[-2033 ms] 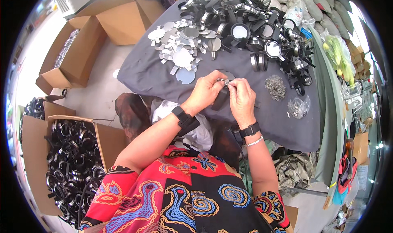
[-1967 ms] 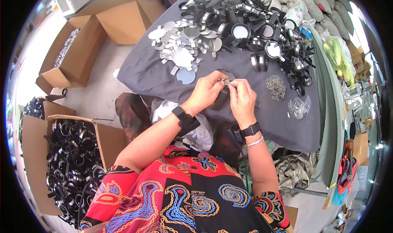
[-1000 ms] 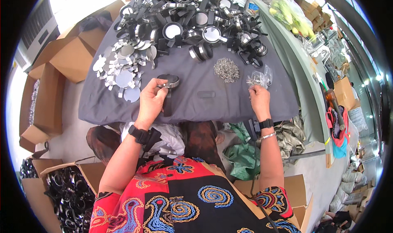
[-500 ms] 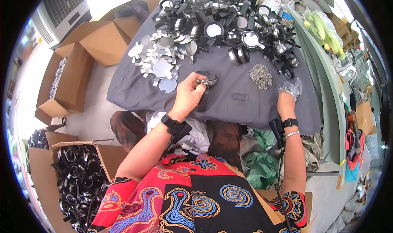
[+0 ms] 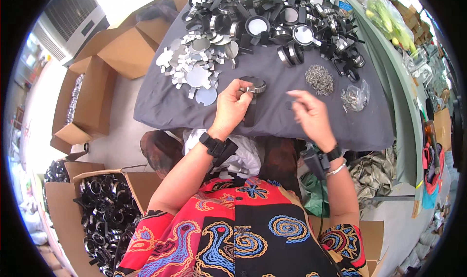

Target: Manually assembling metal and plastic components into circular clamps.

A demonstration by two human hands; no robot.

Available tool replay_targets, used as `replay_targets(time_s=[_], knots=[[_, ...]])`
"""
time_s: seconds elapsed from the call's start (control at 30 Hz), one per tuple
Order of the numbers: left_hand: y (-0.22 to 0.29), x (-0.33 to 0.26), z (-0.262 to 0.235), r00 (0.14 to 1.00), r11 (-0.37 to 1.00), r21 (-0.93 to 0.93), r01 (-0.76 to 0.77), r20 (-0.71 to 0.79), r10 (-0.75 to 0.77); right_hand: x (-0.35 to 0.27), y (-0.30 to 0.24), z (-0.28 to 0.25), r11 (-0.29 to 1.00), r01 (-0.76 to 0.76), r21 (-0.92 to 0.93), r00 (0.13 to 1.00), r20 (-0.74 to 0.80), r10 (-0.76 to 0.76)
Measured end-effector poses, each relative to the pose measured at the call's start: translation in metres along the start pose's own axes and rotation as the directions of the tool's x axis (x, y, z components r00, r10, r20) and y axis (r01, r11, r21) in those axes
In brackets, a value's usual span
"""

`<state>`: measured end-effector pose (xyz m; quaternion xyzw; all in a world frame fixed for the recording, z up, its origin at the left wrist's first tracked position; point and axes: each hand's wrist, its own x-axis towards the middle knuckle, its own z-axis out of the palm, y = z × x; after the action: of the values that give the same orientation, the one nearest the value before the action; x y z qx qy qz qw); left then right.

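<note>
My left hand [image 5: 232,107] pinches the edge of a round metal ring part [image 5: 255,84] with a dark strip [image 5: 250,112] hanging toward me, close above the cloth-covered table. To its right, my right hand [image 5: 312,117] is over the cloth with its fingers drawn together; whatever may be between them is too small to see. A small dark rectangular piece [image 5: 288,105] lies partly hidden by its fingertips. Small metal pins form a loose pile [image 5: 319,80] beyond that hand. Beside the pile, a clear plastic bag [image 5: 359,96] holds more pins.
Flat silver discs with tabs [image 5: 197,76] lie in a heap at the left. Black-and-metal ring parts [image 5: 258,25] cover the far side. Two rings [image 5: 291,54] stand together nearer me. Cardboard boxes [image 5: 91,104] are left of the table, one filled with ring parts [image 5: 108,214].
My right hand has left the plastic bag of pins and moved left, near the small dark piece. My left hand keeps its hold on the ring part. The whole view has shifted slightly.
</note>
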<state>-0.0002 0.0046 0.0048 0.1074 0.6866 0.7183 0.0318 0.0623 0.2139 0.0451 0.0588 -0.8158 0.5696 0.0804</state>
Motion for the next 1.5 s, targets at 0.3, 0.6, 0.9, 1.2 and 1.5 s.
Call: replay_targets(time_s=[0.3,0.6,0.9,1.2,1.5], knots=[[0.001,0.001,0.001,1.0,1.0,-0.024,0.007,0.015,-0.007,0.008,0.012,0.06,0.991,0.127,-0.044,0.992,0.031,-0.126],[-0.002,0.0,-0.003,1.0,1.0,-0.018,-0.014,0.02,0.014,0.005,0.005,0.073,0.917,0.283,-0.281,0.952,-0.031,-0.303],[0.002,0.001,0.001,1.0,0.998,-0.053,0.025,0.019,-0.024,0.005,0.009,0.073,0.997,0.068,0.018,0.998,-0.008,-0.068],[-0.003,0.004,0.003,0.999,1.0,0.009,0.009,-0.047,-0.008,0.018,0.005,0.062,0.822,-0.136,0.553,0.984,-0.023,0.178],[-0.008,0.004,0.001,0.999,1.0,-0.019,-0.021,-0.033,0.021,0.027,0.013,0.076,0.723,-0.117,0.681,0.967,-0.087,0.239]])
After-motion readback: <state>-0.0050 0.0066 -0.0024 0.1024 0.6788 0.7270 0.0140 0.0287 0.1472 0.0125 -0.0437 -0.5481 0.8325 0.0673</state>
